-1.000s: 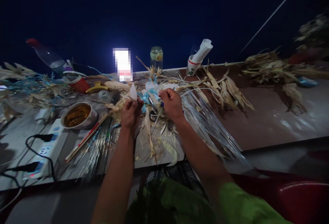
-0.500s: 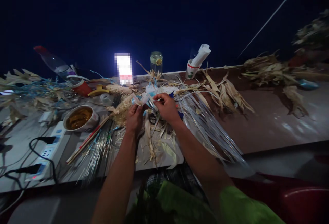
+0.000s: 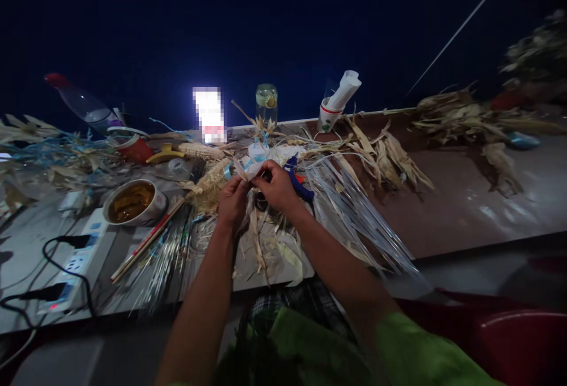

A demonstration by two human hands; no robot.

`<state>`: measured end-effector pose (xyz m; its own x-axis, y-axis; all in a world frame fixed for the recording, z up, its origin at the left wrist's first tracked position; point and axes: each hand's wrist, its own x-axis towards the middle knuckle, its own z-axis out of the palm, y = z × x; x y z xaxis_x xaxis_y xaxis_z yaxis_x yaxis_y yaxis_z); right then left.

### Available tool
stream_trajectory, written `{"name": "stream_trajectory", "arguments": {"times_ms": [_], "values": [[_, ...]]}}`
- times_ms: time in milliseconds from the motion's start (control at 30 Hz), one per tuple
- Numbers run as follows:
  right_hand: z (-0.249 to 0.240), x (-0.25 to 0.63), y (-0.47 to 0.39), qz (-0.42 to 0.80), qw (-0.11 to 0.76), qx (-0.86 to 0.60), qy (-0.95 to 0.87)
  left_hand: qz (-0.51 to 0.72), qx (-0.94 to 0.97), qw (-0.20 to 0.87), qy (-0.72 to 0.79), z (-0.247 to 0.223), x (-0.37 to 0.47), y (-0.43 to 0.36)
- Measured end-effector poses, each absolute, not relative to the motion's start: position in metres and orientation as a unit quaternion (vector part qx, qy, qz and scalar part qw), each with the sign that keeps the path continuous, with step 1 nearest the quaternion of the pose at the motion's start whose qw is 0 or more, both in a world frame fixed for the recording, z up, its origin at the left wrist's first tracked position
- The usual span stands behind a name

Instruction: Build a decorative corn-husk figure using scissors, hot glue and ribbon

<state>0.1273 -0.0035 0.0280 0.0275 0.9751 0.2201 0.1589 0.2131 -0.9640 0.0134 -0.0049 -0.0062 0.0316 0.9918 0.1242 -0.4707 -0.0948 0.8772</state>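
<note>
Near the middle of the table, my left hand (image 3: 233,200) pinches a pale piece of corn husk (image 3: 250,170). My right hand (image 3: 275,187) meets it from the right, its fingertips closed on the same husk. Just right of my right hand lies a blue glue gun (image 3: 300,182) with an orange trigger. A dried corn cob (image 3: 217,176) with fibres sits behind my left hand. Husk strips (image 3: 257,235) and scraps lie below the hands.
A bowl of amber liquid (image 3: 135,203), a power strip (image 3: 80,262) and thin sticks (image 3: 148,238) are at left. Clear rods (image 3: 367,214) lie at right. Behind stand a bright screen (image 3: 209,113), a jar (image 3: 266,105) and a paper cup (image 3: 329,115).
My right hand has moved left and its fingertips now meet the husk beside my left hand. More of the blue glue gun shows. The whole view has shifted slightly.
</note>
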Motion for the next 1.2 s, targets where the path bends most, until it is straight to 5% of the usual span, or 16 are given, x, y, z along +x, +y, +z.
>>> {"name": "stream_trajectory", "arguments": {"times_ms": [800, 1200], "values": [[0.024, 0.12, 0.001, 0.657, 0.547, -0.344, -0.388, 0.668, 0.313, 0.586, 0.335, 0.0, 0.008, -0.001], [0.029, 0.148, 0.008, 0.473, 0.603, -0.473, -0.435, 0.719, 0.314, 0.525, 0.329, 0.001, 0.002, 0.003]]}}
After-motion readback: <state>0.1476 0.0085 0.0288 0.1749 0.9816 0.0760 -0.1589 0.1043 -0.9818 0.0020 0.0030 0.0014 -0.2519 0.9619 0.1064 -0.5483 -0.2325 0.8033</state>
